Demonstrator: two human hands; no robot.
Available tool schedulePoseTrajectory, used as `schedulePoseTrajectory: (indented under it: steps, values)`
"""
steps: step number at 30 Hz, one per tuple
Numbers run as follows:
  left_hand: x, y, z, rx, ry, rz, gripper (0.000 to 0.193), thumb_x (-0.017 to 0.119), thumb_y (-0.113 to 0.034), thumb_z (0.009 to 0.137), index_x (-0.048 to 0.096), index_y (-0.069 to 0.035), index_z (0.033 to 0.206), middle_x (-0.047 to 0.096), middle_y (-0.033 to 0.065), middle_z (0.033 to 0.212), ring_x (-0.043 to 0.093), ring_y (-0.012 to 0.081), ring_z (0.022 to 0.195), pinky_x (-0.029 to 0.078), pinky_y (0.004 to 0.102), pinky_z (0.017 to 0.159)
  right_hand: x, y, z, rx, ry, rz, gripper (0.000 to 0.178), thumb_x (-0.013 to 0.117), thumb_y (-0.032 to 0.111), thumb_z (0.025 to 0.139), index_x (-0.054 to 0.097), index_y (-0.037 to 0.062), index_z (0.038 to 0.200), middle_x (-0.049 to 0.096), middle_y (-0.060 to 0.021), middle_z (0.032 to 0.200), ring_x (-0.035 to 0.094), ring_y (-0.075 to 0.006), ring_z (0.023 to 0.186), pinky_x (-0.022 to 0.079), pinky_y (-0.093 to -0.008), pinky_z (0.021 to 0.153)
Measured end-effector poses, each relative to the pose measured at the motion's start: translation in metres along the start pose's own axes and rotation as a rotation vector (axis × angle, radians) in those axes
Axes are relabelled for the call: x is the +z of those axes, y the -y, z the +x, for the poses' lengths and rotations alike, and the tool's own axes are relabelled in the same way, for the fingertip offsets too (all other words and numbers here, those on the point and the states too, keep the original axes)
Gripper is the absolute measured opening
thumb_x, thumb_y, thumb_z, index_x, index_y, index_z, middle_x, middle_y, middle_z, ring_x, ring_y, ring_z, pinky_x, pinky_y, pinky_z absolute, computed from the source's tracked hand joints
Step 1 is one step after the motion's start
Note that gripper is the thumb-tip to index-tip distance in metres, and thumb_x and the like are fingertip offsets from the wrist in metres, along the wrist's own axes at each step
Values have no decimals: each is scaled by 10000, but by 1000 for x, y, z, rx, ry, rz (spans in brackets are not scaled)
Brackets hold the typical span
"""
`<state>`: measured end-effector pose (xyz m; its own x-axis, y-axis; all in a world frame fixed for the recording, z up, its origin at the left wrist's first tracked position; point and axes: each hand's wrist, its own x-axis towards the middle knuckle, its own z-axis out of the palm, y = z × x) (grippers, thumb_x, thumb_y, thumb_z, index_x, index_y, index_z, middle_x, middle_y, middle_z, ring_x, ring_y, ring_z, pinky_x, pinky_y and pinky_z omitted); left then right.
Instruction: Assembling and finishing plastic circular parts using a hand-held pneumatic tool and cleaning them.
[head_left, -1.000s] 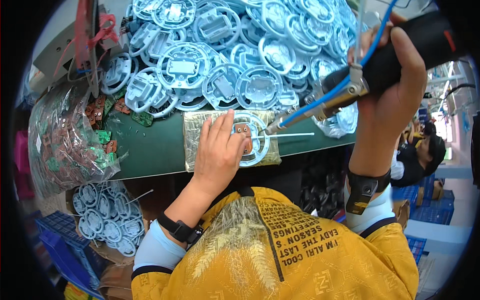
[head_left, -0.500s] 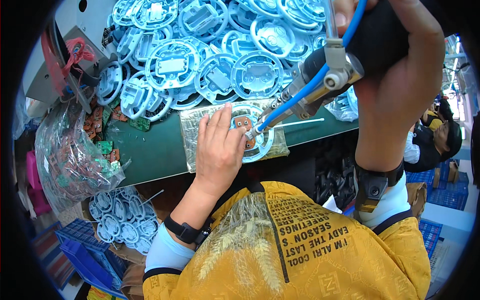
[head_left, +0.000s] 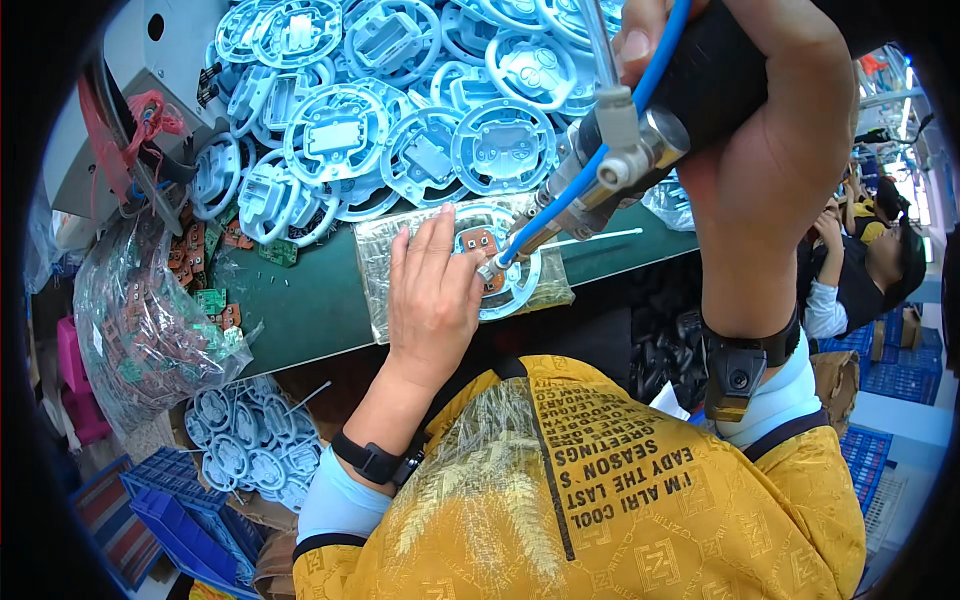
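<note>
My right hand (head_left: 765, 150) is wrapped around a black and silver powered screwdriver (head_left: 585, 190) with a blue air hose (head_left: 645, 85). Slanting down to the left, its tip meets an orange circuit board (head_left: 481, 242). That board sits inside a light-blue, wheel-shaped plastic casing (head_left: 528, 290), which lies on a tape-covered pad (head_left: 378, 270). My left hand (head_left: 435, 300) lies over the casing's left side with most fingers stretched out. The index finger and thumb are close to the screwdriver tip, and the thumb is partly hidden. Any screw under the tip is too small to make out.
Many similar casings (head_left: 335, 135) are heaped at the back of the green table (head_left: 290, 320). A clear bag of circuit boards (head_left: 150, 320) lies at the left. More casings (head_left: 250, 440) fill a box below the table. Other people (head_left: 860, 265) are at the far right.
The view has shifted slightly. The screwdriver and my right hand sit a little further left in the picture; the tip stays on the board, and my left hand keeps its place on the casing.
</note>
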<state>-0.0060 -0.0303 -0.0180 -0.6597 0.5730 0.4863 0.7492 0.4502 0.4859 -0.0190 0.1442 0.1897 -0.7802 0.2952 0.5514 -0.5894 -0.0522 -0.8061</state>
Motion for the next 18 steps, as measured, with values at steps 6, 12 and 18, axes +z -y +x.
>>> schedulePoseTrajectory:
  steps: [6,12,18]
  values:
    - [-4,2,2,-14,19,-29,268,726,-44,772,647,-37,1028,532,254,1378,517,374,1269,353,549,1077,18,17,-1,261,7,260,364,566,292,955,551,-24,1136,620,-76,772,596,-151,620,492,-299,561]
    - [8,0,-7,-23,2,32,188,724,-88,806,637,-20,959,532,262,1385,523,388,1259,332,561,1080,0,20,9,2,-90,-135,266,761,79,817,572,26,997,622,3,720,601,-70,597,482,-241,527]
    - [13,8,-10,43,-81,-45,91,701,-145,841,688,-76,899,627,223,1189,555,391,1158,340,548,1022,-9,11,21,-85,6,-235,463,713,162,814,549,45,1231,471,5,809,442,-109,708,424,-309,648]
